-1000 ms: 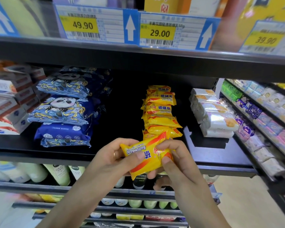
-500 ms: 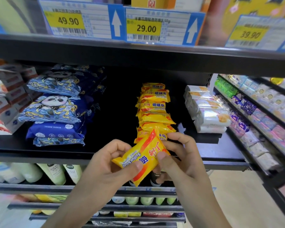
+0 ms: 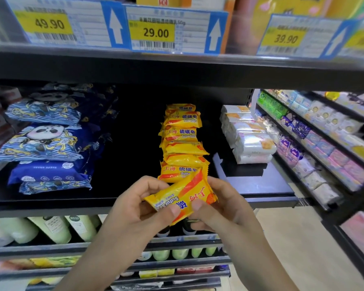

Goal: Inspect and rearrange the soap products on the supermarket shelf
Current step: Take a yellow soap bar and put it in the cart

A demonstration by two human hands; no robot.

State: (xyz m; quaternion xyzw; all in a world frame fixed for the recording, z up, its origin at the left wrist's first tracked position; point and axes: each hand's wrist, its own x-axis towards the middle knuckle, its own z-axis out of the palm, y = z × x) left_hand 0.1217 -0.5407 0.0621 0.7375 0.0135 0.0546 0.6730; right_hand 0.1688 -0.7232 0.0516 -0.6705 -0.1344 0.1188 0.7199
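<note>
Both hands, left hand (image 3: pixel 132 208) and right hand (image 3: pixel 223 206), pinch the yellow sulfur soap packet (image 3: pixel 182 196) lower centre; turn it label-up, then square it onto the yellow soap stack (image 3: pixel 182 143).

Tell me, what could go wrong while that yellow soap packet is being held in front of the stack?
The yellow soap packet is pinched only at its ends by the left hand and right hand, so it might slip. The yellow stack behind looks uneven; pushing the packet back could topple it.
</note>
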